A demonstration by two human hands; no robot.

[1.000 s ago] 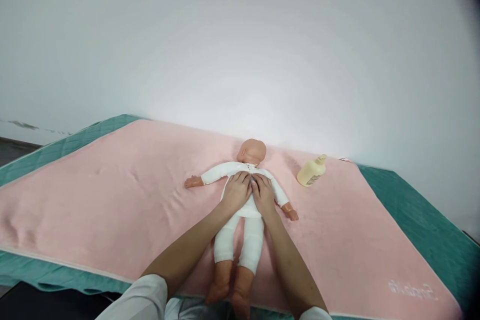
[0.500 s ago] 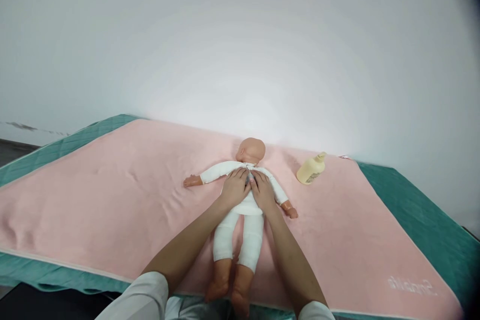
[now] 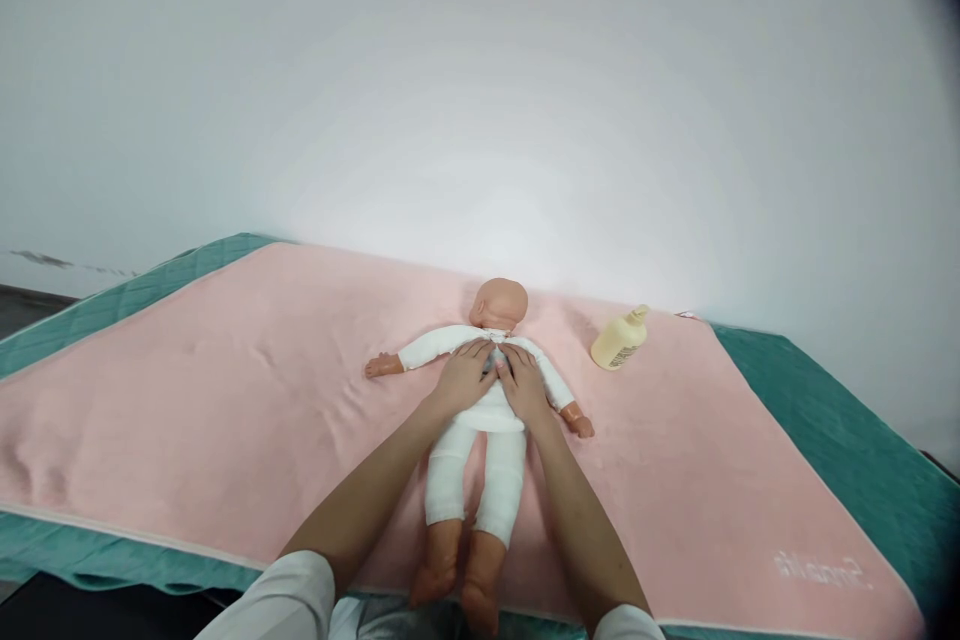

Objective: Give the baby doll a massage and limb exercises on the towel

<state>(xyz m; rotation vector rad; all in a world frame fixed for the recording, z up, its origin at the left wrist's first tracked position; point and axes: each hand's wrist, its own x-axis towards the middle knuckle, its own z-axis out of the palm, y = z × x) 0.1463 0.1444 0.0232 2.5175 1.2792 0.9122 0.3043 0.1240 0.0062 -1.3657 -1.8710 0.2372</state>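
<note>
Plain room: wall, pink blanket

The left hand and right hand have spread slightly apart, baring more grey patch on the doll.

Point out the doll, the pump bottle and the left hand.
Doll (image 3: pixel 491 413): head view, lower part of white top.
Pump bottle (image 3: pixel 616 343): head view, its body.
Left hand (image 3: pixel 461 380): head view, its back.

doll torso: partly under left hand and right hand | bottle label: illegible | sleeves: cropped at bottom
</note>
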